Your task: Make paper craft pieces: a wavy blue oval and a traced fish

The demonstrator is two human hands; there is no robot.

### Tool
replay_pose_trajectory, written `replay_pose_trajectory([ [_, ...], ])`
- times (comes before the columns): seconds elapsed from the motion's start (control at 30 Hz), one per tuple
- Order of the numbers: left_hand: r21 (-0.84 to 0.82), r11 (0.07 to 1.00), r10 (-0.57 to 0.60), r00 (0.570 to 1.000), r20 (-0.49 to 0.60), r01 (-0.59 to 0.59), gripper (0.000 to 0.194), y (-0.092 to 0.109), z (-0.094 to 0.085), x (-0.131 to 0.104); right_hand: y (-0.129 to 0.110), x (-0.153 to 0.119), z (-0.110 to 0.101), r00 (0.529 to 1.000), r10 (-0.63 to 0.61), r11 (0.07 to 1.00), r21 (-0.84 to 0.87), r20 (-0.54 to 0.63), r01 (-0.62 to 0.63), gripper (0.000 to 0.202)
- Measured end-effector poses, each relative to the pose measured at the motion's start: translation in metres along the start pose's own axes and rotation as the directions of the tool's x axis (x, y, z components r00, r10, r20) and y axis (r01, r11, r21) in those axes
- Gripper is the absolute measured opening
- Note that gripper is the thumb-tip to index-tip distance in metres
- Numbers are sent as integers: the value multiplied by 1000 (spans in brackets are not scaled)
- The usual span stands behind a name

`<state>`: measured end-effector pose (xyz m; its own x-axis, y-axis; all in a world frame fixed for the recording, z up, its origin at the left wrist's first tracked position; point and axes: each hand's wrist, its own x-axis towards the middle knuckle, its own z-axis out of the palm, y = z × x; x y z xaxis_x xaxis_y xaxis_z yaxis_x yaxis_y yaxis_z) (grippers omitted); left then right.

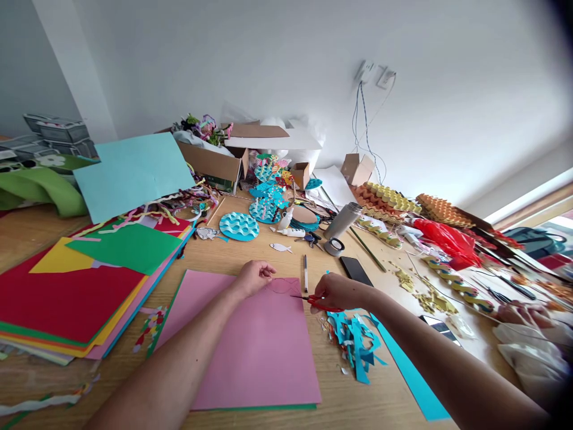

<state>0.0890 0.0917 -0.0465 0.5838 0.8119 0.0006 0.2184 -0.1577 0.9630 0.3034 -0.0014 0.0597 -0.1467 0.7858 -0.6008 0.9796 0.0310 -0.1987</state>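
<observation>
A large pink paper sheet (264,346) lies in front of me over a green one, with a thin outline drawn near its far right corner. My left hand (256,277) is at the sheet's far edge, thumb and fingers pinched on the paper beside that outline. My right hand (338,291) grips red-handled scissors (316,298), whose dark blades point left at the sheet's right edge, by the drawing. Just beyond them lies a pen (305,273). Blue paper scraps (356,343) are heaped below my right wrist. A small white fish cutout (280,247) rests farther back.
Coloured paper (80,292) is stacked at left. Behind stand a metal flask (342,221), a tape roll (333,246), a glue bottle (285,220) and a blue wavy disc (239,226). A phone (356,271) lies beyond my right hand. Another person's hand (526,313) is at far right.
</observation>
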Motion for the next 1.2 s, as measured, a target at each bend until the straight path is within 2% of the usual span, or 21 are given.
replay_pose_trajectory([
  [0.13,-4,1000,3,1000,0,-3,24,-1,0,0,-2,-1,-1,1000,-4,999,-46,-23,3,44],
  [0.33,-9,1000,4,1000,-1,-4,24,-1,0,0,-7,0,-4,999,-19,982,-191,-50,9,51],
  [0.8,-26,1000,-1,1000,0,1,25,-4,2,1,-6,6,1,998,-40,976,-214,-48,29,51],
  [1.07,-29,1000,3,1000,4,-3,25,-3,1,0,-6,3,3,998,-13,989,-145,-60,4,47],
  [1.2,-30,1000,4,1000,1,-4,25,-3,1,-1,-9,2,3,995,-35,978,-209,-91,16,43],
])
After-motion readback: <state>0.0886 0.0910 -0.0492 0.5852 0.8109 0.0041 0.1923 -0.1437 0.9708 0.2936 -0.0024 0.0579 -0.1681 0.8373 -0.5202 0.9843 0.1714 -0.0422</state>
